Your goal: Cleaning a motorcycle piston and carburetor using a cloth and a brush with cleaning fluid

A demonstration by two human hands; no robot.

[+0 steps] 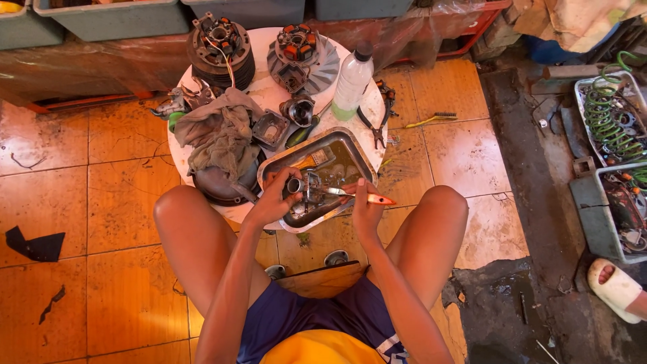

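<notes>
Carburetor [304, 189], a small metal body, sits over the steel tray [360, 158] near me. My left hand [273, 202] clasps it; my right hand [364, 205] pinches a red-handled brush [357, 195]. I judge it stiff, heavyish, oily-slick, best held by its body.

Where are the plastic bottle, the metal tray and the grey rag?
plastic bottle [352, 82]: head view, on the middle of its clear body.
metal tray [359, 156]: head view, on its right rim.
grey rag [219, 135]: head view, on the crumpled middle of the cloth.
</notes>
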